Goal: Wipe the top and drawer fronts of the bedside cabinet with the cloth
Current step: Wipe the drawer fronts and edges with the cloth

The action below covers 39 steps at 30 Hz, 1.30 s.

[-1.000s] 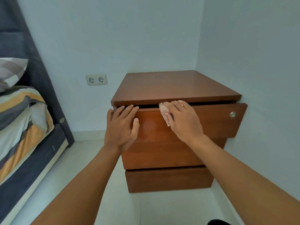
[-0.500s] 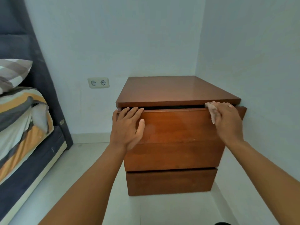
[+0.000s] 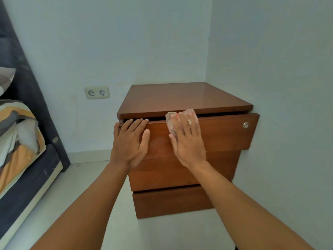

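Note:
A brown wooden bedside cabinet point(image 3: 182, 98) with three drawers stands in the room's corner. Its top drawer point(image 3: 225, 134) is pulled out a little and has a round metal lock at the right. My right hand point(image 3: 187, 141) lies flat on the top drawer's front, pressing a small pale pinkish cloth point(image 3: 171, 123) against the upper middle of it; the cloth pokes out above and left of my fingers. My left hand point(image 3: 130, 141) rests flat on the left end of the same drawer front, fingertips over its upper edge, holding nothing.
A bed point(image 3: 21, 150) with a striped orange and grey cover and a dark headboard point(image 3: 27, 83) fills the left side. A double wall socket point(image 3: 97, 92) sits left of the cabinet. White walls close in behind and to the right; pale floor point(image 3: 86, 177) lies between bed and cabinet.
My right hand with the cloth swept from the drawer front's middle to its right end, then back to the middle. My left hand stayed on the left end.

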{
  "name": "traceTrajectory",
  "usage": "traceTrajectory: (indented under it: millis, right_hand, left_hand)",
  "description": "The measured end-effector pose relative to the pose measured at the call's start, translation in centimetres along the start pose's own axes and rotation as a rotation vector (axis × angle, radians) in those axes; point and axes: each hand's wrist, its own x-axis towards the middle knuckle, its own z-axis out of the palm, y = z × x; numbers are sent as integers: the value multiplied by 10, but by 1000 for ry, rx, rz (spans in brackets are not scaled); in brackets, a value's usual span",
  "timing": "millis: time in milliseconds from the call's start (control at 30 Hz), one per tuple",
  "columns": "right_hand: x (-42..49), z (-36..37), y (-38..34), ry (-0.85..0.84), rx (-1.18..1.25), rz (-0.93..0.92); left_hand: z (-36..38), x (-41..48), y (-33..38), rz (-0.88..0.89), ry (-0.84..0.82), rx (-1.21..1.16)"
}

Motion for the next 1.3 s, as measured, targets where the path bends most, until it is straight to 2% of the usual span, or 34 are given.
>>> traceTrajectory:
  millis: [300, 500, 567, 633, 700, 733, 800, 867, 933, 1033, 1133, 1300]
  right_hand:
    - [-14, -31, 152, 38, 43, 266]
    - [-12, -31, 202, 31, 39, 273]
    - [-10, -29, 194, 95, 94, 345]
    - [-9, -33, 165, 261, 223, 429]
    - [-14, -33, 109, 391, 329, 362]
    - [-18, -28, 72, 377, 355, 286]
    - [-29, -4, 0, 247, 388, 85]
    - [-38, 31, -52, 101, 300, -109]
    - [-40, 54, -73, 36, 203, -150]
    - [-42, 64, -57, 14, 121, -152]
    - [-55, 68, -10, 4, 59, -137]
    - [-78, 65, 72, 10, 12, 20]
  left_hand:
    - [4, -1, 2, -11, 34, -47]
    - [1, -2, 3, -8, 29, -37]
    - [1, -2, 3, -12, 11, -31]
    - [1, -3, 3, -20, 0, -30]
    - [2, -3, 5, -26, -7, -30]
    - [2, -3, 5, -26, -8, -27]
    - [4, -3, 4, -20, -7, -21]
    - [5, -2, 2, -11, -7, -18]
    - [5, -2, -1, -7, -8, -22]
    - [7, -3, -1, -9, 18, -36]
    - [8, -3, 2, -5, 51, -44]
    - [9, -4, 5, -1, 71, -50]
